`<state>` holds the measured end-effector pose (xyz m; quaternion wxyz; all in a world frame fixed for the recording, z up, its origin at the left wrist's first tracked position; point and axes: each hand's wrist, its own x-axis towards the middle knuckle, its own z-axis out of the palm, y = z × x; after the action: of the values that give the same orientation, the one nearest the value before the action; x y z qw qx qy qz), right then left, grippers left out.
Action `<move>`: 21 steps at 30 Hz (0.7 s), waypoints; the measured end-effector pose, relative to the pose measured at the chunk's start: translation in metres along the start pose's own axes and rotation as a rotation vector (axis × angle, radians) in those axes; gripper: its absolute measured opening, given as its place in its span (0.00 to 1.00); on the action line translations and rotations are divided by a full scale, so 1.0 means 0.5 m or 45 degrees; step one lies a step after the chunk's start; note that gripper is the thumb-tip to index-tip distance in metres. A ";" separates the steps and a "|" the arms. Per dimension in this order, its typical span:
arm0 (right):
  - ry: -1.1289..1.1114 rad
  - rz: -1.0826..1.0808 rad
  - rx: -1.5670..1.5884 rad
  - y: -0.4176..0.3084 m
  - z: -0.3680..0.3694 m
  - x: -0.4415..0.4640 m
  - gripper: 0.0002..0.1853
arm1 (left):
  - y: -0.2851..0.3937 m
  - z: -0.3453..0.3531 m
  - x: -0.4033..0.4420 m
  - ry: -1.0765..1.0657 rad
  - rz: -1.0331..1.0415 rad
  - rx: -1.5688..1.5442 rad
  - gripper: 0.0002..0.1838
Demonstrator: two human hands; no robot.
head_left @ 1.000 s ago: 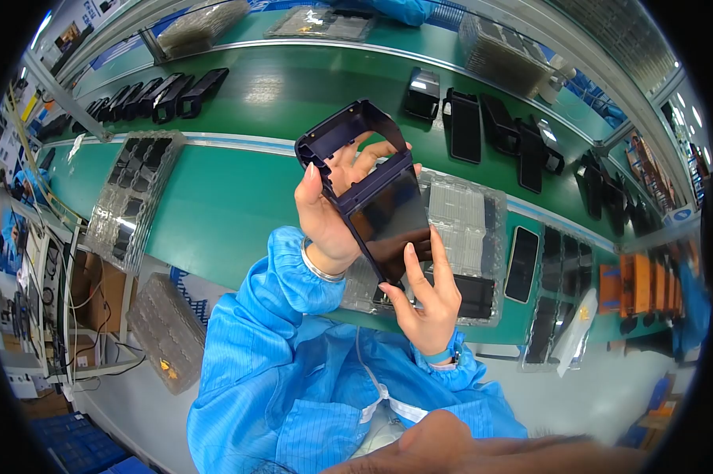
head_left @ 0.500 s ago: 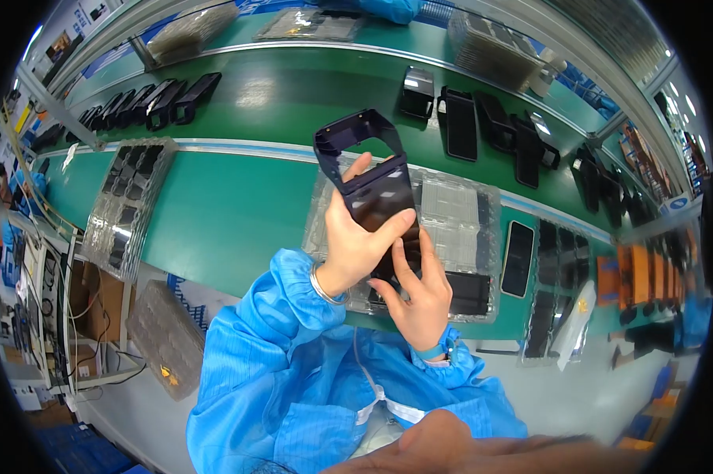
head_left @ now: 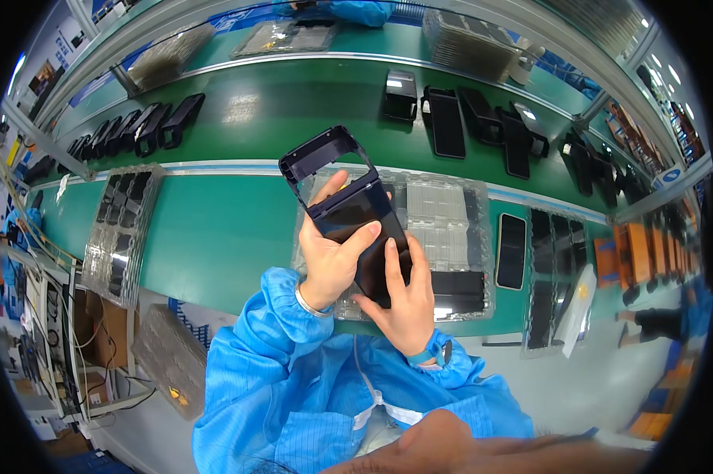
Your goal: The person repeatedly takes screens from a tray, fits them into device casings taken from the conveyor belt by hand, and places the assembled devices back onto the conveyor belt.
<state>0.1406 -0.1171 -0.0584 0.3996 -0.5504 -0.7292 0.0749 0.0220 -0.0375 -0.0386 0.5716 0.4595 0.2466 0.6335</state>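
Tilted above the bench is a black handheld terminal with a flat dark screen and a hollow frame at its upper end. My left hand grips its left side, thumb across the screen and fingers behind. At the lower end, my right hand holds it with fingertips on the screen and thumb at the left edge. Underneath lies a clear plastic tray with pale rectangular parts and a dark screen panel in its lower part.
A phone-like device lies right of the tray, beside another tray of dark panels with a white bag on it. At left is a further filled tray. More terminals stand on the green belt beyond.
The terminal and both my hands have shifted a little left and down in view. The right fingers now lie higher on the screen. The background has also shifted with the camera.
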 end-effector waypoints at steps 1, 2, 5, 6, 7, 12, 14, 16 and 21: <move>0.016 -0.004 -0.032 0.004 0.007 -0.002 0.50 | 0.001 0.000 -0.002 -0.011 -0.010 0.005 0.35; 0.030 -0.007 -0.065 0.006 0.011 -0.004 0.49 | 0.003 0.001 -0.003 -0.021 -0.022 0.009 0.35; -0.049 0.017 0.278 0.025 -0.005 0.014 0.47 | 0.010 0.005 -0.002 0.013 -0.115 0.022 0.35; -0.122 -0.026 0.546 0.058 0.000 0.018 0.46 | 0.019 -0.002 -0.001 -0.149 -0.111 0.103 0.34; -0.266 0.418 1.426 0.076 0.019 0.008 0.44 | 0.019 -0.008 -0.001 -0.191 -0.098 0.141 0.35; -0.285 0.688 2.639 0.126 0.032 0.007 0.45 | 0.045 -0.024 -0.001 -0.449 0.455 1.167 0.24; -0.265 0.743 2.613 0.128 0.039 0.000 0.44 | 0.038 -0.004 -0.017 -0.516 0.457 1.120 0.17; -0.241 0.734 2.594 0.113 0.032 0.001 0.44 | 0.016 0.013 -0.026 -0.492 0.492 1.145 0.12; -0.187 0.755 2.439 0.120 0.041 -0.010 0.45 | -0.007 0.003 -0.027 -0.390 0.564 1.244 0.13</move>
<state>0.1719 -0.0915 -0.1076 0.5933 -0.1502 -0.2181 0.7602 0.0241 -0.0500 -0.0447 0.1747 0.7987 0.3235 0.4764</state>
